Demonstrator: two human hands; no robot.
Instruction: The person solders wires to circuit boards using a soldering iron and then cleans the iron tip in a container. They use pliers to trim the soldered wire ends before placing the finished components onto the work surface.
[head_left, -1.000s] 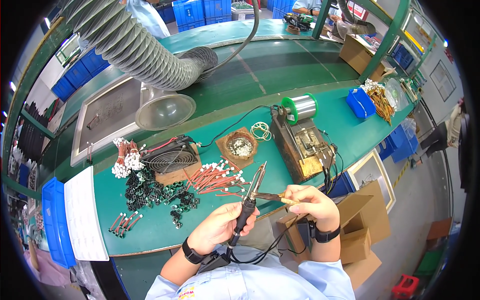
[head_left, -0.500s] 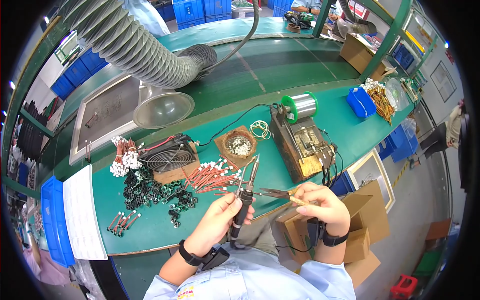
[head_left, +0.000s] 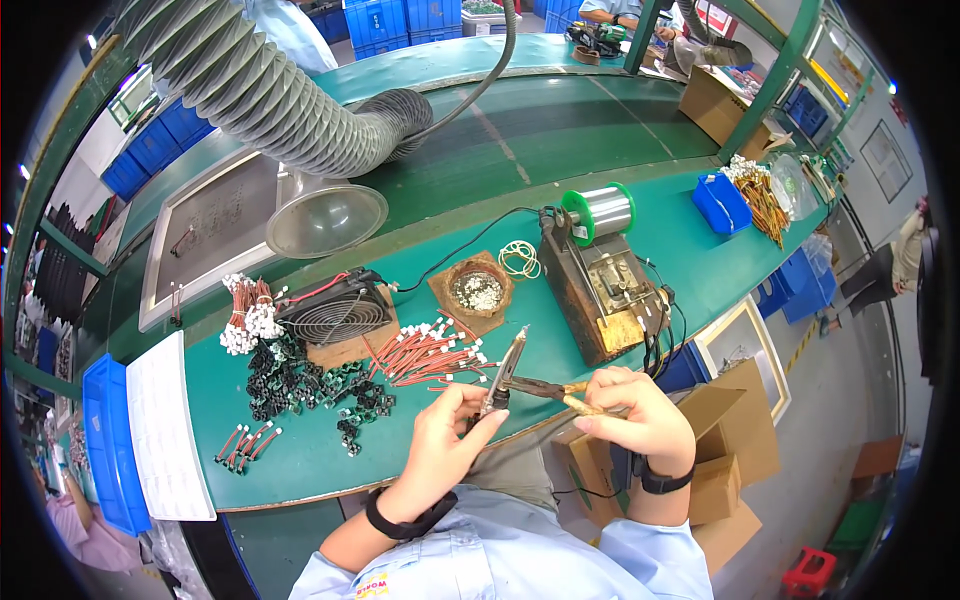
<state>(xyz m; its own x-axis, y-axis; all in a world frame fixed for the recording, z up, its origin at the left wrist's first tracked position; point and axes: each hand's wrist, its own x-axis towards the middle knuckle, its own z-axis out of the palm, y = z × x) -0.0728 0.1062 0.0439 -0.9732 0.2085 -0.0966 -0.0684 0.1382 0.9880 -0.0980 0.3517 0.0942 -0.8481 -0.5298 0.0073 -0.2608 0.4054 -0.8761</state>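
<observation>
My left hand (head_left: 448, 432) is closed around a soldering iron (head_left: 513, 357), whose tip points up and away from me. Its lower handle is mostly hidden by the fingers. In my right hand (head_left: 640, 418) is a pair of pliers (head_left: 542, 388) with worn yellowish grips. The plier jaws reach left and meet the iron just above my left fingers; whether they clamp it I cannot tell. Beyond the hands lies a pile of red wire leads (head_left: 425, 355) with white connectors. Small black parts (head_left: 300, 385) are heaped to the left, with several wired pieces (head_left: 247, 447) nearer the front edge.
A worn soldering station (head_left: 610, 300) stands right of centre with a solder wire spool (head_left: 605, 215) behind it. Left of it are a dish of white bits (head_left: 478, 290) and a small fan (head_left: 340, 315). A fume funnel (head_left: 328, 222) hangs over the back. Cardboard boxes (head_left: 715, 485) stand lower right.
My left hand has turned and the soldering iron's tip sits a little lower. The pliers have shifted slightly left, their jaws now against the iron.
</observation>
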